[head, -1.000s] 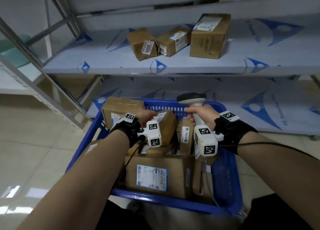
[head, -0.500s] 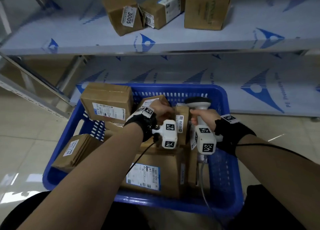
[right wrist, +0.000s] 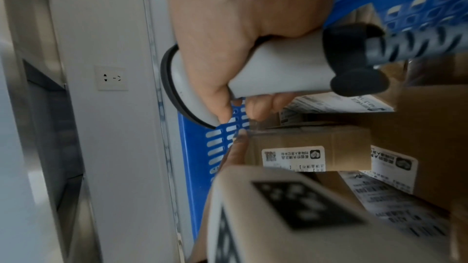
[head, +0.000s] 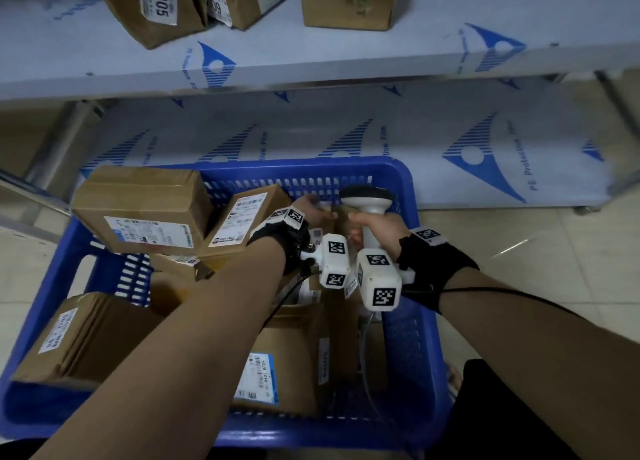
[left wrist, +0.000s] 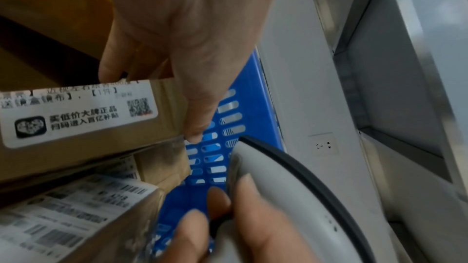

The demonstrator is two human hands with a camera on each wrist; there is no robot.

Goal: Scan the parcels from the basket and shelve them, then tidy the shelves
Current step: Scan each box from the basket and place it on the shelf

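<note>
A blue basket (head: 408, 182) holds several brown cardboard parcels. At its far wall my left hand (head: 311, 210) grips a small labelled parcel (left wrist: 83, 119), thumb on one side and fingers on the other. The same parcel (right wrist: 311, 147) lies just below the scanner in the right wrist view. My right hand (head: 370, 224) is wrapped round the handle of a grey scanner (head: 367, 196), whose head is level with the basket's far rim. The two hands are almost touching. My left wrist camera hides most of the small parcel in the head view.
Other parcels fill the basket: a large box (head: 138, 210) at far left, a tilted one (head: 242, 220), one at near left (head: 79, 335), one with a blue label (head: 277, 366). Three parcels (head: 156, 6) sit on the upper shelf (head: 346, 54). A lower shelf (head: 450, 130) lies behind the basket.
My head has dipped toward the basket. Both hands have sunk to its far end, and the left hand has shifted from a taller parcel to the small one beside the scanner.
</note>
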